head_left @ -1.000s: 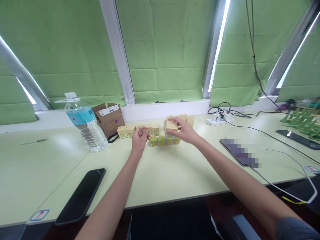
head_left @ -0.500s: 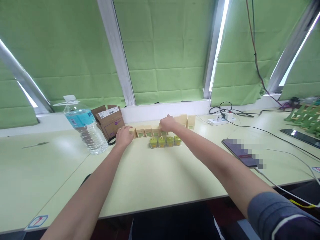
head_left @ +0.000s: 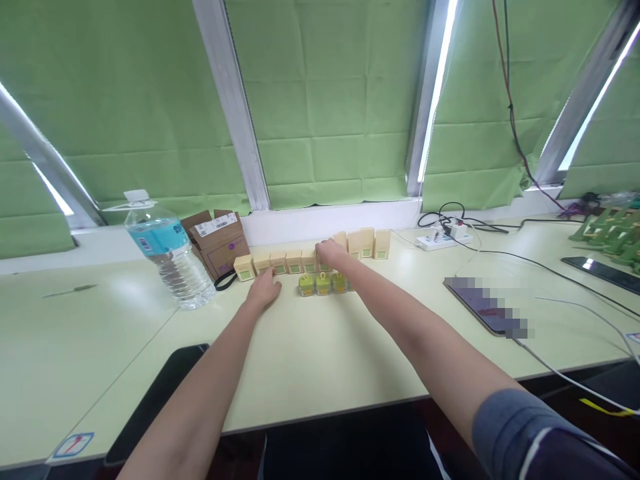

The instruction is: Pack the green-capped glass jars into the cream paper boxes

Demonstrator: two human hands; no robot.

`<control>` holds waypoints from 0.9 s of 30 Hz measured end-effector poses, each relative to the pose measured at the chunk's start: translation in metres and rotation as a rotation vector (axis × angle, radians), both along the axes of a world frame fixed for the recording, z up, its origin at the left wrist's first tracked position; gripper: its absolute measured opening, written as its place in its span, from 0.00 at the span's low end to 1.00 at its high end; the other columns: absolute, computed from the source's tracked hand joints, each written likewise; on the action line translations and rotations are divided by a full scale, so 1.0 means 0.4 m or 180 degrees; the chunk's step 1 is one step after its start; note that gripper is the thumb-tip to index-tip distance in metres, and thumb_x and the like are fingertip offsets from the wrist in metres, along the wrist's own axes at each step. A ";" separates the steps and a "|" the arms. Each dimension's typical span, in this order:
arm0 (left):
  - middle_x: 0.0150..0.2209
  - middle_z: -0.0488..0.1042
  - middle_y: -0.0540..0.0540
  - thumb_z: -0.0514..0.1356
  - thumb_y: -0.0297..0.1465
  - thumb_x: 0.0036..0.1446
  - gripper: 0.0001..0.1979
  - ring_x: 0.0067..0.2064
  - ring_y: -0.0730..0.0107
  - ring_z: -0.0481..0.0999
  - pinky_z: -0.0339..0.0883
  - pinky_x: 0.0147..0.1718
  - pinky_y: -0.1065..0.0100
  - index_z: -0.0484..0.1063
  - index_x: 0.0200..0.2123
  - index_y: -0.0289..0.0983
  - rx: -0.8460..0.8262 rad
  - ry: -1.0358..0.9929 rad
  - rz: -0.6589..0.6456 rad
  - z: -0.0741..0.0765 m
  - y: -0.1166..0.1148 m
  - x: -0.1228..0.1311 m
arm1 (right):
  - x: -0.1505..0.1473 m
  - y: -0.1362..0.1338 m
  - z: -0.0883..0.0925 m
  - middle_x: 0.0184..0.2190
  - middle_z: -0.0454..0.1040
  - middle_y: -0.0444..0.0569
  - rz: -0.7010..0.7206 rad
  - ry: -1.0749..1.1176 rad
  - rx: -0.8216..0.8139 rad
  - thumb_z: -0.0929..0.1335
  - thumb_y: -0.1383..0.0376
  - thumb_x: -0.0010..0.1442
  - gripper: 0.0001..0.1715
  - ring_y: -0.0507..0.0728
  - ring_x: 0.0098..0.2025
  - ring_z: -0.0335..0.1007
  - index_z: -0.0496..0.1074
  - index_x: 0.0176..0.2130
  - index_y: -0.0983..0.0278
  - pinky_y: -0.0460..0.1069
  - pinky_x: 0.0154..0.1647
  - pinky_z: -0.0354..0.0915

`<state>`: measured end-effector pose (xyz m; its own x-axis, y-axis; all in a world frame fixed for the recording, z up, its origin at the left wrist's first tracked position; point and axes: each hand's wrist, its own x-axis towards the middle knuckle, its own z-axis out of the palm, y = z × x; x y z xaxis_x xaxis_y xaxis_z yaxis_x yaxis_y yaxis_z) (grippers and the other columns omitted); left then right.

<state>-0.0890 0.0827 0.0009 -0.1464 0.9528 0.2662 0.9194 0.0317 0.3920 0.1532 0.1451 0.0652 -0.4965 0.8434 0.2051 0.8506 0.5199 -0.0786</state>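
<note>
A row of small beige boxes (head_left: 294, 261) with green labels stands along the back of the pale green table (head_left: 310, 360). My left hand (head_left: 265, 290) lies on the table just in front of the row's left part, fingers stretched toward the boxes and holding nothing. My right hand (head_left: 330, 253) reaches to the row's right end, its fingers curled over the last beige box there, which is mostly hidden. Three small yellow-green jars (head_left: 323, 283) stand in a line in front of the row, between my hands. More beige boxes (head_left: 361, 243) stand just right of my right hand.
A water bottle (head_left: 167, 257) and an open cardboard box (head_left: 217, 240) stand at the left. A black phone (head_left: 155, 400) lies near the front edge. A power strip (head_left: 443, 239) with cables, a tablet (head_left: 487, 307) and another dark device (head_left: 600, 267) are on the right.
My right hand carried a beige box down to the row's right end and stays on it. My left hand went to the row's left end, then drew back and right.
</note>
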 end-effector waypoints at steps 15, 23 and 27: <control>0.48 0.79 0.41 0.56 0.42 0.63 0.17 0.50 0.58 0.78 0.69 0.52 0.58 0.74 0.48 0.39 0.0828 -0.2026 -0.0644 0.015 -0.101 0.200 | 0.192 -0.105 -0.041 0.46 0.82 0.51 0.0234 0.1885 -0.0273 0.65 0.67 0.67 0.13 0.56 0.48 0.78 0.78 0.47 0.64 0.51 0.51 0.72; 0.59 0.72 0.38 0.66 0.35 0.55 0.28 0.57 0.54 0.74 0.66 0.57 0.54 0.69 0.59 0.41 0.0551 -0.1820 -0.0805 -0.038 -0.132 0.229 | 0.238 -0.206 -0.152 0.53 0.78 0.52 -0.0188 0.2753 0.0164 0.64 0.61 0.67 0.16 0.61 0.57 0.71 0.75 0.50 0.61 0.60 0.62 0.64; 0.57 0.74 0.39 0.65 0.29 0.54 0.26 0.51 0.59 0.77 0.71 0.52 0.57 0.69 0.57 0.41 0.0428 -0.2079 -0.0852 -0.040 -0.147 0.211 | 0.244 -0.231 -0.179 0.55 0.75 0.54 -0.0179 0.2653 0.0493 0.64 0.60 0.66 0.19 0.64 0.61 0.66 0.73 0.54 0.61 0.63 0.64 0.60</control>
<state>-0.0048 0.0241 -0.0153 -0.0818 0.9434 0.3214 0.4651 -0.2491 0.8495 0.2506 0.0526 -0.0062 -0.0899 0.7946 0.6004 0.5711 0.5350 -0.6226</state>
